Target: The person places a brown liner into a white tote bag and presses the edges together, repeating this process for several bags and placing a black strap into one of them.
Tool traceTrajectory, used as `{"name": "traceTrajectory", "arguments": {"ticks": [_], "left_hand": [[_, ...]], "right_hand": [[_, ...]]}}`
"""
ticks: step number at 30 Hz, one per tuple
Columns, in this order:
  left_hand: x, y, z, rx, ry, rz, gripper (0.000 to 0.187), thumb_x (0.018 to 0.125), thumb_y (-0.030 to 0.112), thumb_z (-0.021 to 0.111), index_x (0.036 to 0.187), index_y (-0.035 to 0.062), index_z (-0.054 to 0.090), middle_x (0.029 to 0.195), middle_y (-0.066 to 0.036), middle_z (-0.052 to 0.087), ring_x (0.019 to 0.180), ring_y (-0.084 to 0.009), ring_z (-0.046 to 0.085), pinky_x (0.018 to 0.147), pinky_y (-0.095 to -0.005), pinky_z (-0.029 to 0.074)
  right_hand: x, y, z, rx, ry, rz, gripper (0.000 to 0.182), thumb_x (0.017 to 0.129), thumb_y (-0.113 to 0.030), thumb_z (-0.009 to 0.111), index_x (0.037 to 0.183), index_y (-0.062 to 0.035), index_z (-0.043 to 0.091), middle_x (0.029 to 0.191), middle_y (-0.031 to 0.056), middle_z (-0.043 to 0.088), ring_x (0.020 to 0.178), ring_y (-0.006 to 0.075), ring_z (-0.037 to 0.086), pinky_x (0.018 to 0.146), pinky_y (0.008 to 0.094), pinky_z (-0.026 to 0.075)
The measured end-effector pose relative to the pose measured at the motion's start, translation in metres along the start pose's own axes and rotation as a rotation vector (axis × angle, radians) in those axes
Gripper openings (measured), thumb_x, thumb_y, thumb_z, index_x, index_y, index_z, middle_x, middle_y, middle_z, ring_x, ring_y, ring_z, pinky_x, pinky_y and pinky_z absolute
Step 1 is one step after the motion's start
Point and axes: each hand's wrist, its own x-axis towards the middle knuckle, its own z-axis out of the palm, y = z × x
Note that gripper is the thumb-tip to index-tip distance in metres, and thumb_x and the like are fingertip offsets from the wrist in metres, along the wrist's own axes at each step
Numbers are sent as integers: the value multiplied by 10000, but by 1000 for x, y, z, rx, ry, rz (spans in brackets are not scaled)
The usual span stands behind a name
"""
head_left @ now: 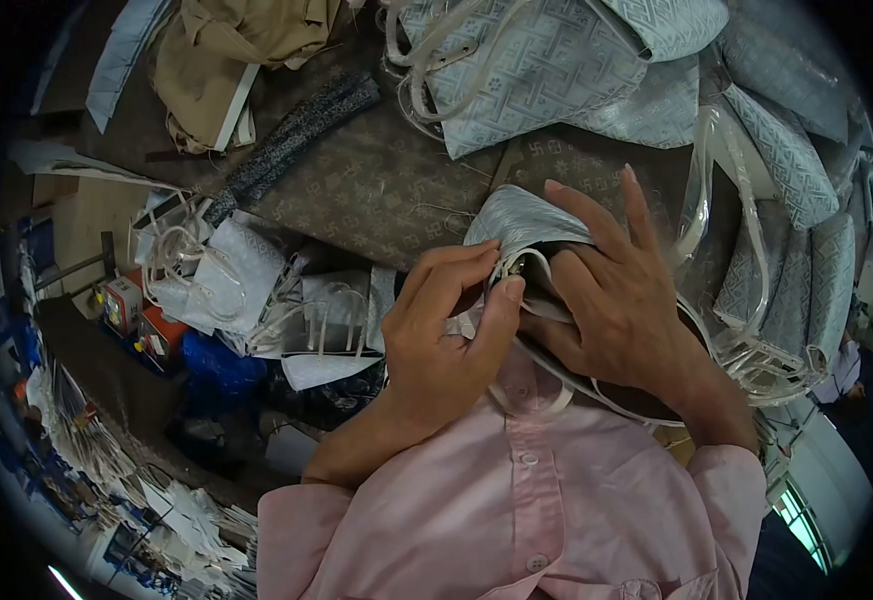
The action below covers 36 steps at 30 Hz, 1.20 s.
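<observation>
A silvery bag (525, 215) with dark inner sides is held up close to the pink shirt. My left hand (442, 325) pinches the rim of its opening between thumb and fingertips. A small shiny metal piece (519, 266) shows at that rim, partly covered by the fingers. My right hand (617, 305) grips the bag's other side, with the thumb tucked into the opening and some fingers stretched out past the edge. Pale piping (547, 408) curves along the bag below my hands. Most of the bag's body is hidden behind my hands.
More silver patterned bags (547, 75) with clear handles lie at the back and right. A rolled dark fabric strip (302, 140) and brown cloth (242, 50) rest on the brown patterned table cover (357, 210). Further bags (247, 265) are piled at left, near a blue plastic bag (219, 365).
</observation>
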Motion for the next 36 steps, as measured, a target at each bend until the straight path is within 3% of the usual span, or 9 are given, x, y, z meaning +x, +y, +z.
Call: {"name": "traceTrajectory", "arguments": {"ticks": [11, 13, 14, 16, 23, 29, 32, 34, 36], "left_hand": [[6, 8, 0, 155, -5, 45, 109, 800, 31, 614, 887, -34, 621, 800, -116, 599, 634, -177, 594, 571, -278, 478], [6, 12, -3, 162, -88, -10, 108, 863, -4, 563, 928, -75, 613, 859, -45, 562, 702, -62, 519, 602, -176, 414], [6, 11, -3, 167, -93, -6, 108, 863, -4, 563, 928, -75, 613, 859, -45, 562, 702, -62, 519, 602, -176, 414], [8, 8, -2, 122, -38, 5, 90, 823, 22, 586, 880, -35, 627, 763, -118, 578, 608, -174, 569, 551, -281, 458], [12, 9, -1, 242, -57, 85, 92, 814, 41, 597, 869, -27, 627, 755, -129, 573, 618, -222, 580, 556, -305, 459], [20, 17, 2, 431, -104, 175, 70, 797, 56, 590, 822, -8, 603, 745, -131, 566, 618, -270, 580, 548, -340, 458], [20, 16, 4, 504, -83, 204, 55, 793, 61, 587, 784, 7, 587, 716, -120, 549, 611, -279, 574, 533, -353, 454], [20, 16, 8, 477, -42, 216, 89, 799, 64, 604, 802, -24, 608, 706, -112, 582, 597, -198, 562, 556, -300, 441], [16, 11, 11, 475, -63, 304, 66, 796, 60, 591, 786, -6, 593, 700, -117, 563, 595, -240, 564, 537, -329, 446]], "right_hand": [[-5, -7, 2, 20, 7, -3, 338, 772, -351, 635, 770, -28, 535, 698, 126, 567, 1138, 359, 481, 1034, 629, 143], [-6, -10, 6, -37, 16, 13, 350, 783, -344, 618, 763, -5, 536, 679, 147, 562, 1121, 387, 485, 1022, 655, 127], [-7, -11, 8, -35, 24, 17, 350, 783, -344, 618, 763, -5, 536, 679, 147, 562, 1121, 387, 485, 1022, 655, 127], [-9, -15, 11, -71, 3, 53, 328, 738, -289, 671, 778, 6, 531, 800, 131, 518, 1190, 379, 410, 1041, 653, 96], [-6, -23, 10, -177, -43, 135, 338, 725, -250, 653, 863, 29, 521, 813, 155, 533, 1191, 396, 401, 1042, 645, 85], [-5, -23, 3, -151, -129, 154, 312, 748, -203, 621, 909, 41, 510, 888, 184, 559, 1176, 418, 415, 1020, 649, 147], [-8, -23, -1, -196, -100, 133, 273, 789, -190, 524, 883, 65, 555, 850, 203, 587, 1110, 417, 451, 1003, 642, 193], [-13, -24, -18, -52, -154, 249, 491, 766, -333, 681, 1054, 30, 518, 993, 190, 597, 1228, 375, 406, 1052, 568, 214], [-27, -19, -25, 55, -99, 253, 575, 727, -375, 712, 1106, 13, 521, 1052, 185, 592, 1242, 371, 402, 1053, 550, 236]]}}
